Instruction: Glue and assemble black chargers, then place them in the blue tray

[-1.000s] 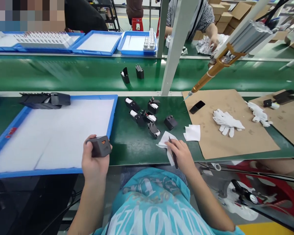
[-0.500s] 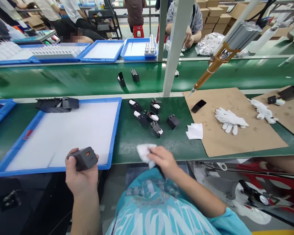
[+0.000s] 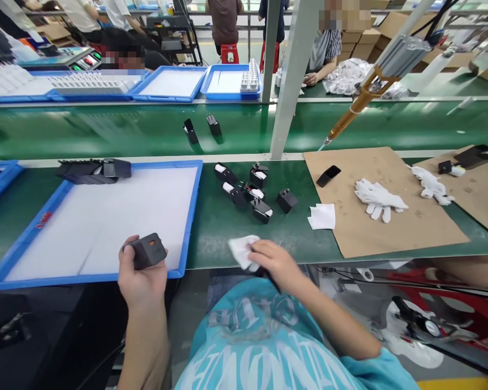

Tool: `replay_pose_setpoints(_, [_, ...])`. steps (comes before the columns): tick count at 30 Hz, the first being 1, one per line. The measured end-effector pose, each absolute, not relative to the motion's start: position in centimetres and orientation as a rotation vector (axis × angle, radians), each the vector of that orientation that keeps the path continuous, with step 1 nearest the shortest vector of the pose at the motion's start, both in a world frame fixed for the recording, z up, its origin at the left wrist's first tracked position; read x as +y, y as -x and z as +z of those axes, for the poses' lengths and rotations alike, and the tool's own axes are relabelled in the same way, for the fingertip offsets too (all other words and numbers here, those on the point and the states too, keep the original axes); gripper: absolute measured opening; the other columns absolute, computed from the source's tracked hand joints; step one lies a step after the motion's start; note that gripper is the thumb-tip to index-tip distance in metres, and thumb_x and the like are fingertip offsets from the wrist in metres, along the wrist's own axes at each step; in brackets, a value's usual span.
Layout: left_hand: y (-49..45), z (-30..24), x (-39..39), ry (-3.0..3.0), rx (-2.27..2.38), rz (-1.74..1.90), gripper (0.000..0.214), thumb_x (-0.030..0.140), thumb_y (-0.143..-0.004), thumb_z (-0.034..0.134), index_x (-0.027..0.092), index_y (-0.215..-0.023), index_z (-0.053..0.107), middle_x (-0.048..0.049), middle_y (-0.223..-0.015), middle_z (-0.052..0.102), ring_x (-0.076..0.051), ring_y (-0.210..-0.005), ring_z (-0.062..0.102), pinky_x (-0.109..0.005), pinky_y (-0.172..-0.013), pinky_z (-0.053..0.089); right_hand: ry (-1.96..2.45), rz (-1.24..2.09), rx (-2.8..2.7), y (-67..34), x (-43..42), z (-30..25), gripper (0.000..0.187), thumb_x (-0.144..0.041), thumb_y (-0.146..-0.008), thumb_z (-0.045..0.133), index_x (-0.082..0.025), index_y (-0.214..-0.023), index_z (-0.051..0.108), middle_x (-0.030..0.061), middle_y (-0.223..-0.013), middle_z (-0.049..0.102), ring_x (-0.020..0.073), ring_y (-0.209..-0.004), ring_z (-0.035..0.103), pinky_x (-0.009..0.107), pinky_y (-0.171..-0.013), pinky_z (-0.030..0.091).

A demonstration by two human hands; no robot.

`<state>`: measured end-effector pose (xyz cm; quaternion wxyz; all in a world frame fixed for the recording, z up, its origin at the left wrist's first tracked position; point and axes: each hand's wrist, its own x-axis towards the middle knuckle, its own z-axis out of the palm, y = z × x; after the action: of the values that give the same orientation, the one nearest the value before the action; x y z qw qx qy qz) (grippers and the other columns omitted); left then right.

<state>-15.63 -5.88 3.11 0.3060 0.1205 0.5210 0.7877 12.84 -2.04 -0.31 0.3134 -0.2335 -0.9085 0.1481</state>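
Observation:
My left hand (image 3: 142, 279) is closed round a black charger (image 3: 147, 251), whose face with an orange port is turned up, above the front of the blue-rimmed tray (image 3: 189, 222). In my right hand (image 3: 274, 262) a white cloth (image 3: 243, 252) is pinched at the table's front edge. A dark thin thing also shows beneath that hand; its kind is unclear. Beyond my hands, several open black charger housings (image 3: 262, 210) with white parts inside lie in a cluster. A closed charger (image 3: 287, 200) stands just right of them.
A row of black pieces (image 3: 93, 171) lines the tray's far edge. At right, white gloves (image 3: 380, 199) and a black piece (image 3: 328, 176) lie on cardboard (image 3: 361, 238), near white cloths (image 3: 322, 216). An orange screwdriver (image 3: 345, 119) hangs above. Two chargers (image 3: 213, 125) sit on the green belt.
My left hand has moved slightly right and up with the charger. My right hand and cloth have barely shifted. The two chargers on the belt have moved left, and a person across has changed posture.

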Motion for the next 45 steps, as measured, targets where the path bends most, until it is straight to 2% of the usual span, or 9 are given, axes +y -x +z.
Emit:
replay_pose_setpoints(7, [15.8,2.9,-5.3,-0.275,1.352,2.075,0.029,0.038,-0.069,0.072,0.023,-0.093,0.065,-0.0005,-0.082,0.062,-0.017,-0.075,0.061,-0.024,-0.054,0.052,1.371,0.028,-2.061,-29.0,-0.4,-0.7,0.028,-0.017,-0.094,0.043,-0.018,-0.108,0.067,0.0161,-0.113,0.069,0.0291,-0.102,0.067,0.045,-0.088,0.056])
replay_pose_setpoints(13, [14.3,3.6,-3.7,-0.205,1.245,1.964,0.03,0.039,-0.069,0.076,0.021,-0.091,0.067,-0.0028,-0.084,0.066,-0.017,-0.074,0.063,-0.025,-0.057,0.055,1.515,-0.028,-2.099,-27.4,3.0,1.1,0.046,-0.011,-0.092,0.036,-0.022,-0.133,0.053,0.0133,-0.13,0.061,0.0283,-0.119,0.06,0.044,-0.094,0.053])
replay_pose_setpoints(17, [14.4,4.3,-2.9,-0.308,1.246,1.899,0.033,0.04,-0.068,0.077,0.02,-0.093,0.068,-0.0042,-0.082,0.066,-0.018,-0.075,0.063,-0.025,-0.055,0.055,1.494,-0.135,-2.126,-24.4,4.6,2.5,0.045,-0.007,-0.09,0.038,-0.021,-0.128,0.058,0.0156,-0.126,0.061,0.0302,-0.117,0.058,0.05,-0.097,0.049])
replay_pose_setpoints(20, [15.6,5.0,-1.8,-0.419,1.272,1.882,0.032,0.038,-0.069,0.077,0.02,-0.094,0.067,-0.0037,-0.084,0.064,-0.017,-0.076,0.062,-0.023,-0.056,0.055,1.319,0.054,-2.046,-21.6,3.9,3.4,0.032,-0.022,-0.092,0.052,-0.023,-0.123,0.059,0.0114,-0.111,0.066,0.0246,-0.101,0.064,0.041,-0.09,0.054])
replay_pose_setpoints(25, [17.5,7.1,2.7,-0.575,1.309,1.798,0.018,0.027,-0.072,0.072,0.019,-0.088,0.067,-0.002,-0.082,0.06,-0.014,-0.072,0.059,-0.019,-0.053,0.052,1.406,0.444,-2.097,-15.8,3.9,2.7,0.062,-0.046,-0.086,0.06,-0.021,-0.139,0.042,0.0142,-0.123,0.061,0.026,-0.095,0.067,0.039,-0.069,0.059])
replay_pose_setpoints(28, [18.6,7.9,6.0,-0.645,1.365,1.722,0.014,0.022,-0.074,0.068,0.019,-0.086,0.065,-0.0013,-0.078,0.058,-0.013,-0.066,0.057,-0.018,-0.048,0.049,1.459,0.685,-1.988,-13.9,4.9,2.3,0.055,-0.045,-0.086,0.058,-0.02,-0.134,0.049,0.0124,-0.108,0.067,0.0263,-0.088,0.068,0.042,-0.074,0.058])
replay_pose_setpoints(34, [20.2,6.4,8.7,-0.637,1.457,1.689,0.01,0.021,-0.077,0.065,0.02,-0.087,0.061,-0.0013,-0.082,0.059,-0.013,-0.066,0.058,-0.02,-0.047,0.047,1.186,1.636,-1.361,-13.2,4.8,4.4,0.04,-0.049,-0.078,0.068,-0.021,-0.107,0.064,0.0032,-0.084,0.069,0.015,-0.063,0.066,0.031,-0.061,0.058])
replay_pose_setpoints(40, [20.9,5.6,7.6,-0.641,1.455,1.639,0.011,0.025,-0.08,0.065,0.021,-0.09,0.064,-0.0035,-0.086,0.058,-0.014,-0.072,0.057,-0.021,-0.05,0.049,1.177,1.668,-1.336,-12.2,4.5,5.4,0.039,-0.049,-0.078,0.069,-0.022,-0.107,0.065,0.0039,-0.086,0.07,0.0156,-0.068,0.066,0.03,-0.061,0.058])
replay_pose_setpoints(45, [20.7,6.1,7.5,-0.615,1.442,1.649,0.02,0.032,-0.073,0.07,0.021,-0.088,0.063,-0.0028,-0.084,0.058,-0.014,-0.071,0.057,-0.02,-0.05,0.048,1.402,1.088,-1.745,-12.1,5.1,3.4,0.044,-0.043,-0.081,0.066,-0.022,-0.12,0.062,0.0071,-0.1,0.07,0.0201,-0.083,0.069,0.038,-0.08,0.06])
